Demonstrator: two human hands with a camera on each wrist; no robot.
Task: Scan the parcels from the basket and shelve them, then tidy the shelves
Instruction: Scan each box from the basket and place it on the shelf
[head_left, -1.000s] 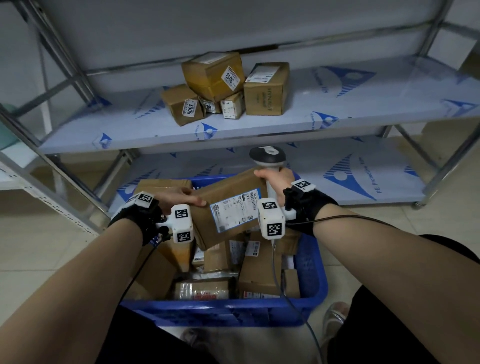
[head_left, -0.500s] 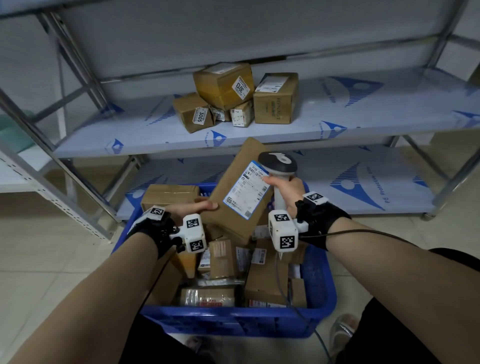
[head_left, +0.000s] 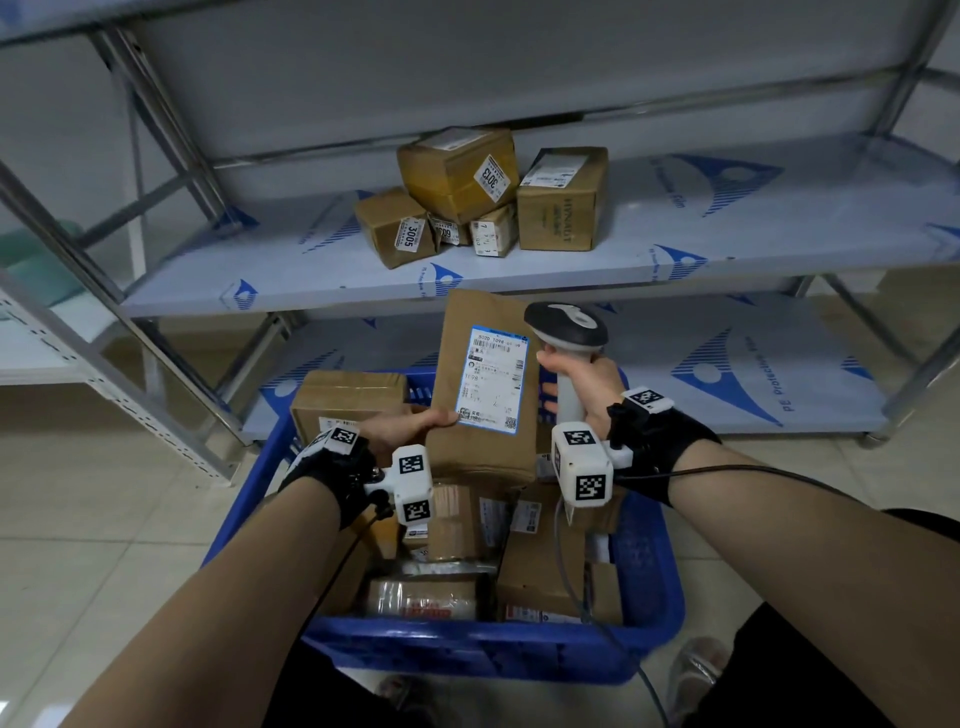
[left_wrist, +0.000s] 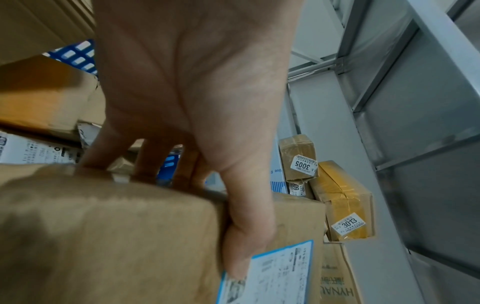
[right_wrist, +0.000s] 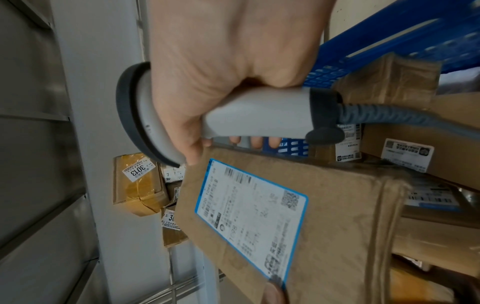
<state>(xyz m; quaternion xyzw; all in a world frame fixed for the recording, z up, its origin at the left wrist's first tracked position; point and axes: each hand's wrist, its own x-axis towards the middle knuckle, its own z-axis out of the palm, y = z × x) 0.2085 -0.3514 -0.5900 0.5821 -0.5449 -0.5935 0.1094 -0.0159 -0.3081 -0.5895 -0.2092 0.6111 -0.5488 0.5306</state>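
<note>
A flat brown parcel (head_left: 483, 384) with a blue-edged white label stands upright above the blue basket (head_left: 649, 597). My left hand (head_left: 410, 428) grips its lower left edge, thumb on the label corner (left_wrist: 241, 242), fingers behind the parcel (left_wrist: 130, 236). My right hand (head_left: 576, 371) holds a grey and white barcode scanner (head_left: 566, 325) by its handle, right beside the parcel's right edge; in the right wrist view the scanner (right_wrist: 246, 111) sits just above the parcel (right_wrist: 324, 226). Several more parcels (head_left: 540, 571) lie in the basket.
On the middle shelf (head_left: 727, 244) sits a cluster of several brown boxes (head_left: 457, 171), two tagged 3005 and 3013. The lower shelf (head_left: 753, 384) stands behind the basket. Slanted metal shelf posts (head_left: 78, 270) rise at left. The scanner's cable (head_left: 597, 613) trails over the basket.
The left hand lifted the parcel out of the basket and turned it from lying tilted to upright, label facing me. The right hand with the scanner rose alongside it.
</note>
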